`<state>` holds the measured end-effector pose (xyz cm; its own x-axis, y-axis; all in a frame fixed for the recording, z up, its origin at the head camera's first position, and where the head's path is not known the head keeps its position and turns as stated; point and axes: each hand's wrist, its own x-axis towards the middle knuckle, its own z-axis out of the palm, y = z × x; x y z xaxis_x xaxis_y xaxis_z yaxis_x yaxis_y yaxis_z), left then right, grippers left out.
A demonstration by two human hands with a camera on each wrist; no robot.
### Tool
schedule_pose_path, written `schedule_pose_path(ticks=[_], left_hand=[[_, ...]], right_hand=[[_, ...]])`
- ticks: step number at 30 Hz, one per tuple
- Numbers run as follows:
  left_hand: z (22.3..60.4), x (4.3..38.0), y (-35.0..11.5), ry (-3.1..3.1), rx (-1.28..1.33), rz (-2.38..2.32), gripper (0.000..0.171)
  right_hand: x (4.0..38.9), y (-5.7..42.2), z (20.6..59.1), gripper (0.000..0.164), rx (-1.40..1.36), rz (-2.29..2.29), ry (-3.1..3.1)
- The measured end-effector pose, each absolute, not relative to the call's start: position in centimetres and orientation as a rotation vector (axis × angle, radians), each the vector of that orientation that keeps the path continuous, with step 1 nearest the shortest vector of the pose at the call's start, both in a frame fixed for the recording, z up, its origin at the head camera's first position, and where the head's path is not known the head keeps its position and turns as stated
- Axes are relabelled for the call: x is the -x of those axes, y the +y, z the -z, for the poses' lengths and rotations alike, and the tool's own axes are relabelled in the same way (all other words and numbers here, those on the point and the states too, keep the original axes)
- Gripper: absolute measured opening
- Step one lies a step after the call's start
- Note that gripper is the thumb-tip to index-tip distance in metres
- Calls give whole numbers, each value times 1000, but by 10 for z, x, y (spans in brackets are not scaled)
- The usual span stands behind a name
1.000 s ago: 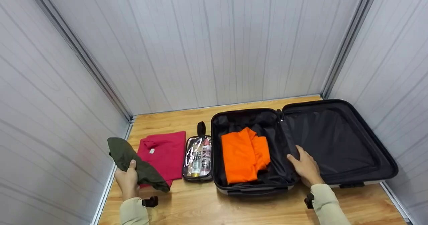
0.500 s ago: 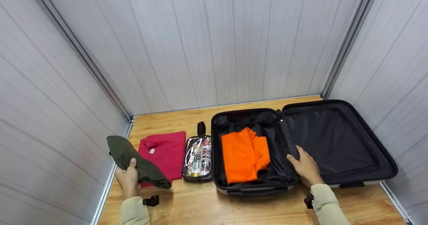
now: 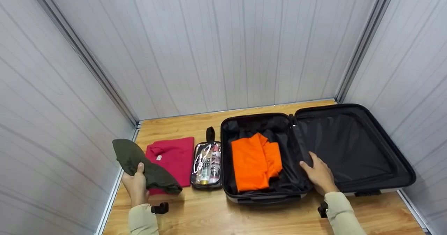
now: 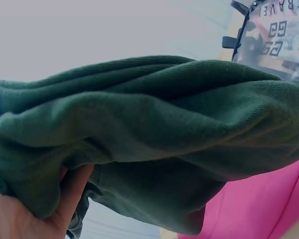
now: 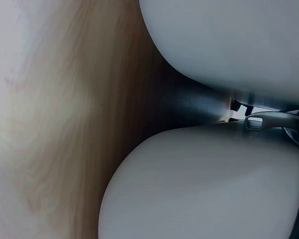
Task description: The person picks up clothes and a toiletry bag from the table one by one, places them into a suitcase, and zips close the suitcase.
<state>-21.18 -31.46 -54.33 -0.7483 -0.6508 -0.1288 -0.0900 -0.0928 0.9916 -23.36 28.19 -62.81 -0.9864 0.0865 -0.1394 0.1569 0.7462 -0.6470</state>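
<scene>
My left hand (image 3: 134, 186) holds a folded dark green garment (image 3: 148, 168) by its lower side, thumb lying on top. In the left wrist view the green cloth (image 4: 154, 124) fills the middle in soft folds. Under it lies a folded crimson shirt (image 3: 178, 158) with a small white tag. An open suitcase (image 3: 284, 147) with black lining stands to the right, and a folded orange garment (image 3: 251, 161) lies in its left half. My right hand (image 3: 319, 174) grips the suitcase edge along the hinge, thumb toward the left half; its other fingers are partly hidden.
A clear toiletry pouch (image 3: 206, 165) with bottles inside lies between the crimson shirt and the suitcase. The right half (image 3: 349, 147) of the suitcase lies flat near the right wall. Pale panel walls (image 3: 216, 46) enclose the wooden floor (image 3: 195, 214).
My left hand has shifted slightly right and up with the green garment, which has turned a little and covers the crimson shirt's left side. The right hand and suitcase have stayed put.
</scene>
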Motion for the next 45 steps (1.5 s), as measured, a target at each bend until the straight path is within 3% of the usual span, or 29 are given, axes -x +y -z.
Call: schedule_pose_path(ticks=[21, 45], left_hand=[[533, 219, -291, -1744, -749, 1909, 48], [525, 229, -275, -1735, -692, 1964, 51]], right_hand=[[234, 283, 629, 79, -181, 1053, 2859], [234, 282, 628, 79, -192, 1069, 2849]])
